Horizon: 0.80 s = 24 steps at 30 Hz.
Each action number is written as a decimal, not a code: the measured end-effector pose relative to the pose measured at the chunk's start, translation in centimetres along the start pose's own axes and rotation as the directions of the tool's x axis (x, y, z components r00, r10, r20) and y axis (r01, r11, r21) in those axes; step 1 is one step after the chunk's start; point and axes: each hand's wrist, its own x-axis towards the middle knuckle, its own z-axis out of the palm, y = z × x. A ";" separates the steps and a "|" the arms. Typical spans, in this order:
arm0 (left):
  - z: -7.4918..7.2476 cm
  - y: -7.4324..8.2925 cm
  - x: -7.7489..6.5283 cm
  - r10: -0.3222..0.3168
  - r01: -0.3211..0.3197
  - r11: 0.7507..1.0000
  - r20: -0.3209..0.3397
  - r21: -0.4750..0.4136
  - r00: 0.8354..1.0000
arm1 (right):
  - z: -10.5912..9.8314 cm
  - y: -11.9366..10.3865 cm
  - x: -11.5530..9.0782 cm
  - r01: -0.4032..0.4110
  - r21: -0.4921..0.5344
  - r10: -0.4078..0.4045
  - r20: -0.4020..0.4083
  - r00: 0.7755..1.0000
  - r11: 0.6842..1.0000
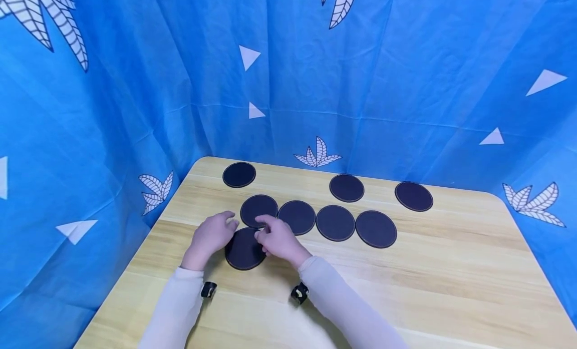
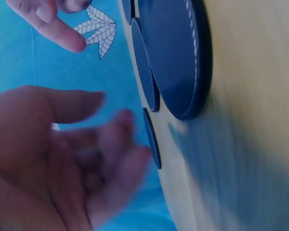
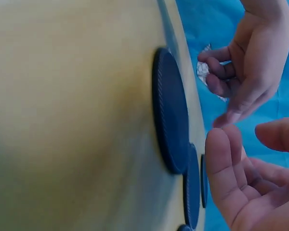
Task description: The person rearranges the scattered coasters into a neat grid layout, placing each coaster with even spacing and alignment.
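A dark round coaster (image 1: pixel 244 254) with stitching round its edge lies flat on the table, nearest to me. Over its left edge is my left hand (image 1: pixel 212 238), fingers loosely bent with nothing in them. My right hand (image 1: pixel 280 239) is above the coaster's right side, also holding nothing. Both wrist views show the hands raised off the tabletop; in the left wrist view the thumb and fingers of the left hand (image 2: pixel 72 159) are apart. Behind the near coaster, and against it, lies another coaster (image 1: pixel 259 209), partly overlapped by the right fingers.
From there a row runs right: a coaster (image 1: pixel 297 218), a second coaster (image 1: pixel 335 223) and a third coaster (image 1: pixel 376 229), edges close together. Along the back lie separate coasters (image 1: pixel 239 175) on the wooden table (image 1: pixel 451 269). A blue patterned curtain (image 1: pixel 306 78) hangs behind.
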 end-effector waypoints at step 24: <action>-1.7 -1.2 9.4 0.120 -0.162 0.958 -0.183 -0.237 0.976 | -4.2 -1.1 10.9 -0.117 -0.042 0.116 -0.016 0.993 0.992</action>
